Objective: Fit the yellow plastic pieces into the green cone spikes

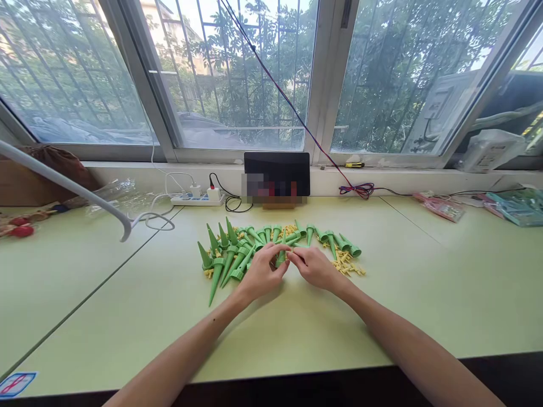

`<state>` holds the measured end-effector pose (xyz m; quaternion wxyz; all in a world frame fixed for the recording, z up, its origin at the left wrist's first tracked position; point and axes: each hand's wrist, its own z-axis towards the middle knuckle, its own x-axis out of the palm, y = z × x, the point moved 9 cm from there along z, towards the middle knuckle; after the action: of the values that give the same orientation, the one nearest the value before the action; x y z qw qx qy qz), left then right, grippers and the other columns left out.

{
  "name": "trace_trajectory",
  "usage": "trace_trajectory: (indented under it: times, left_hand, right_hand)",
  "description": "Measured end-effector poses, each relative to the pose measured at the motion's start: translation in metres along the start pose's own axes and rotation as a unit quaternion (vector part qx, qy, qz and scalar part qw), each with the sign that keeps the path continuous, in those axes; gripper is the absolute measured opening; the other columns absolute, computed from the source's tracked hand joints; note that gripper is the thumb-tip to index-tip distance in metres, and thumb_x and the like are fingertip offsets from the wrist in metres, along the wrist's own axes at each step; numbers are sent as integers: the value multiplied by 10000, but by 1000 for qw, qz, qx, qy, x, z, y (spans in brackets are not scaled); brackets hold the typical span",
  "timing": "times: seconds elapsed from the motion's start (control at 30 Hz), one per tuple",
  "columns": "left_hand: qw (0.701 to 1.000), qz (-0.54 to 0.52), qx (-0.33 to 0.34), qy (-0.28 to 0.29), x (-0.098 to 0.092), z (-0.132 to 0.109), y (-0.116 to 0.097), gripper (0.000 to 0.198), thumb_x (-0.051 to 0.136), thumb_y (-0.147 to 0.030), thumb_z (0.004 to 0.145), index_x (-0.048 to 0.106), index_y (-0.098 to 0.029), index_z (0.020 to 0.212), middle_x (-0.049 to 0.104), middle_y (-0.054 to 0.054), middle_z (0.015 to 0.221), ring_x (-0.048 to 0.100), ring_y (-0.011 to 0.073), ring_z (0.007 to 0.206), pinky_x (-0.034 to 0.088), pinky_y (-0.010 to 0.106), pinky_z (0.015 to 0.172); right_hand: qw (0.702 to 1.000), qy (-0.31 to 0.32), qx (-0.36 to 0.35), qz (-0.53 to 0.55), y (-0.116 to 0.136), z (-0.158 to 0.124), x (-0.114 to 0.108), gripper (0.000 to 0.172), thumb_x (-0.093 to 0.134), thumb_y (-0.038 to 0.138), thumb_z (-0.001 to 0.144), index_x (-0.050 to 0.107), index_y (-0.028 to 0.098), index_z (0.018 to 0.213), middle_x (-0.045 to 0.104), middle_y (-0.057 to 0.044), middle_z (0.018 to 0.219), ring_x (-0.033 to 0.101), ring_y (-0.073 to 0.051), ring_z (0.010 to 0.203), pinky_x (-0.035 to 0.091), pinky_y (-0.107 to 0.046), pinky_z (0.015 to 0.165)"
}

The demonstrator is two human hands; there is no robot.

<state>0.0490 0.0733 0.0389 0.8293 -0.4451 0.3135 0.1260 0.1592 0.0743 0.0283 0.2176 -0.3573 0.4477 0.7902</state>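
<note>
My left hand (265, 268) is closed around a green plastic spike (281, 254), which points upward between thumb and fingers. Close against it, my right hand (313, 265) has its fingertips pinched together at the spike's side; whatever they hold is too small to make out. Many more green spikes (229, 263) lie heaped to the left of my hands and behind them. To the right rest a few further green spikes (350, 246) beside a scatter of small yellow plastic pieces (347, 264).
A dark-screened device (278, 172) stands on a small base by the window. Left of it lies a white power strip (197, 198) with cables. A white curved lamp arm (63, 181) crosses the left side. Bagged items (517, 204) lie far right; a yellow cutter (354, 165) rests on the sill.
</note>
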Motion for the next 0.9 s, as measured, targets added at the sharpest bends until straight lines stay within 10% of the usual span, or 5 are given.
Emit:
trace_trajectory:
  times: [0.9]
  left_hand:
    - [1000,11,13,-7,0,-2,-5,239,545,-253,882,651,-195,1088,567,32,899,489,111,623,431,228,563]
  right_hand:
    - [1000,13,16,16,-5,1,5,407,358,364,1023,484,187,678,533,-1,633,429,-130,581,274,-258,566]
